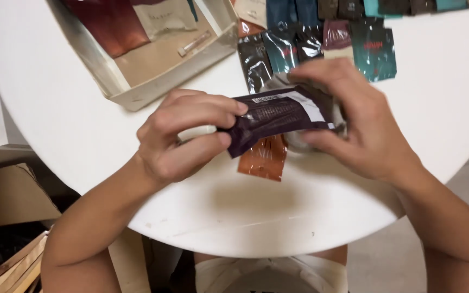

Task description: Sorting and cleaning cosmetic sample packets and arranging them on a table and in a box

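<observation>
Item in hand: we held a dark purple foil sachet (278, 116) level above the round white table (435, 97), our left hand (183, 138) pinching its nine-o'clock end, our right hand (354, 122) pinching its three-o'clock end. We judged this the inspecting or tearing step; next called for a firm grip. A copper-brown sachet (264, 157) lay partly hidden beneath; the grey thing behind our right fingers was indistinct.

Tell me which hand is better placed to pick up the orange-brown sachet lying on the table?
Probably the left hand. It pinches only the end of the dark purple sachet, and the orange-brown sachet lies just beside its thumb. The right hand wraps the purple sachet's other end.
</observation>
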